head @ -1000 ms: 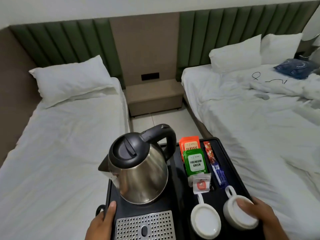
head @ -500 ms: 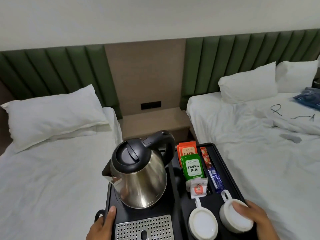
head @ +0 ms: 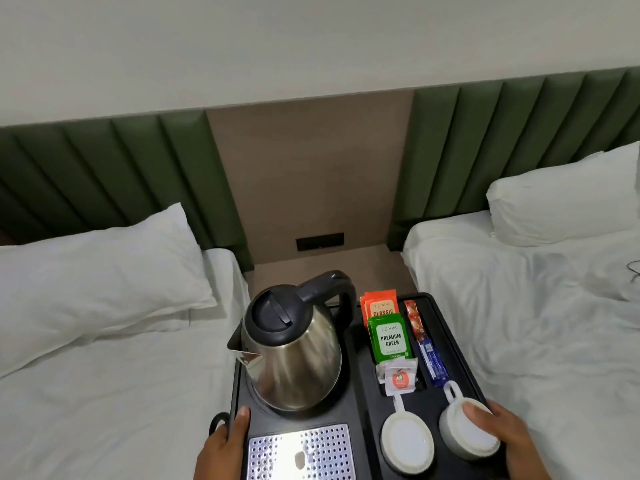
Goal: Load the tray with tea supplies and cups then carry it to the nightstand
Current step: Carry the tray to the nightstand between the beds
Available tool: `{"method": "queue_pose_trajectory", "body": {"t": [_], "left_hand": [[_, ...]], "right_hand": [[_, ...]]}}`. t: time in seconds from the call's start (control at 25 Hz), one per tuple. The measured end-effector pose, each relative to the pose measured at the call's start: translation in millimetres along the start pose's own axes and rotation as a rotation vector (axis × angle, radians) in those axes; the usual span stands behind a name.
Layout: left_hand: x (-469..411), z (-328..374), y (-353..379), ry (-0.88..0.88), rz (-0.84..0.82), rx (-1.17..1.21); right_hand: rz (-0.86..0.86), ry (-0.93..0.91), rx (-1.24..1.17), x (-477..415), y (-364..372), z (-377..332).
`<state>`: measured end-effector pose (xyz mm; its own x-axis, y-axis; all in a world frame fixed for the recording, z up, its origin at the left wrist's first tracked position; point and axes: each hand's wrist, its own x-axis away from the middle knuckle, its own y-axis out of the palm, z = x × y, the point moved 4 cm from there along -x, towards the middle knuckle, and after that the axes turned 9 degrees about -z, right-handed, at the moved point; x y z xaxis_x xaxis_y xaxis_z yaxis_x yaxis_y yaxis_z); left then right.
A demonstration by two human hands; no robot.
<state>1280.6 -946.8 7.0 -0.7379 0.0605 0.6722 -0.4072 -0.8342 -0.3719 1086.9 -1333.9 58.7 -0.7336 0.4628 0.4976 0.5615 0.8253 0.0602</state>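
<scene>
We hold the loaded black plastic tray (head: 460,327) level, our left hand (head: 221,448) clamped on its left edge and our right hand (head: 502,434) on its right edge, over an upturned white cup (head: 467,433). The beige nightstand (head: 273,275) lies straight ahead between the beds, beyond the tray's far end.

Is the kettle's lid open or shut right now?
Shut. The black lid sits flat on top of the steel kettle, with no gap visible, and the kettle stands upright on the tray.
</scene>
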Motion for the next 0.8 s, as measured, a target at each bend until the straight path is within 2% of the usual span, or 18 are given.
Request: {"method": "queue_pose_trajectory", "body": {"t": [0.08, 0.24, 0.4, 0.56, 0.8], "left_hand": [[-10.9, 43.6, 5.1, 0.028, 0.064, -0.011], [-87.0, 110.8, 23.4, 0.053, 0.093, -0.019], [-195.8, 136.8, 45.0, 0.045, 0.141, -0.115], [-346.2, 159.0, 78.0, 0.114, 0.195, -0.176], [-601.5, 146.3, 146.0, 0.267, 0.195, -0.047]], "right_hand": [[0.000, 0.003, -0.049, -50.3, 5.6, -9.8], [-0.072, -0.014, -0.125, -163.0, 15.9, -28.6], [-0.046, -0.024, -0.094, -282.2, 23.8, -30.6], [-0.027, -0.059, -0.078, -434.6, 39.4, 0.7], [-0.061, -0.121, -0.119, -659.7, 63.4, 108.2]]}}
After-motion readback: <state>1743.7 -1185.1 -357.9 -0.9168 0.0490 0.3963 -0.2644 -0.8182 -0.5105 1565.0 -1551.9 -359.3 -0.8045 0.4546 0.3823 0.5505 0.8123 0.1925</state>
